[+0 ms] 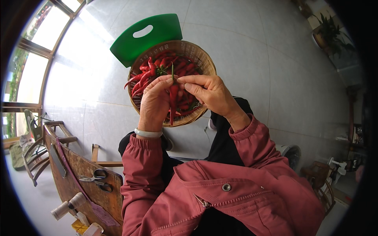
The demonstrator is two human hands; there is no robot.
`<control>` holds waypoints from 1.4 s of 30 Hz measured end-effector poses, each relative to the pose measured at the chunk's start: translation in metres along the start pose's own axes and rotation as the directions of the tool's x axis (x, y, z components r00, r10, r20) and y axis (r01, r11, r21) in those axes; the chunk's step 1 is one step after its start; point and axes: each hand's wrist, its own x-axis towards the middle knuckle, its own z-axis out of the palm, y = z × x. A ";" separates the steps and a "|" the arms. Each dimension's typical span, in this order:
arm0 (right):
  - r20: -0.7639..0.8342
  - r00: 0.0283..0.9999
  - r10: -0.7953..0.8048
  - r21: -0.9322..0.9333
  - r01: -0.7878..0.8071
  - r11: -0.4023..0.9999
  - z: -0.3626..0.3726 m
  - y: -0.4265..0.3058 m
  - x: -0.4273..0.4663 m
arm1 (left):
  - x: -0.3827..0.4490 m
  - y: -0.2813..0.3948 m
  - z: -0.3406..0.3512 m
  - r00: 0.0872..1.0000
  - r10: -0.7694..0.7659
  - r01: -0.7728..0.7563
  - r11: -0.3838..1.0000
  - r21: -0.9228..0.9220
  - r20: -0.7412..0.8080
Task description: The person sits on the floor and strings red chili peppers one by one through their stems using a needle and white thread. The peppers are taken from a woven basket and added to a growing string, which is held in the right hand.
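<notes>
A round wicker basket (208,63) full of red chili peppers (144,77) stands before me. Over it, my left hand (158,96) pinches the green stem of a red chili pepper (173,97), which hangs point down below the fingers. My right hand (209,90) meets it from the other side; its thumb and forefinger are closed together beside that stem, apparently on a thin thread or needle too fine to make out. Green stems (161,70) show among the peppers in the basket. A pale bangle (148,133) circles my left wrist.
Behind the basket is a green plastic chair back or panel (161,28) with a handle slot. At lower left, a wooden bench (73,160) holds black-handled scissors (99,179), a knife blade (57,160), a purple fly swatter (103,214) and thread spools (66,206). My knees flank the basket's near side.
</notes>
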 end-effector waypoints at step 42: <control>0.132 0.967 0.219 0.340 -0.251 0.906 -0.004 0.002 0.003 | 0.002 -0.004 -0.006 0.997 0.071 -0.072 0.996 0.052 0.024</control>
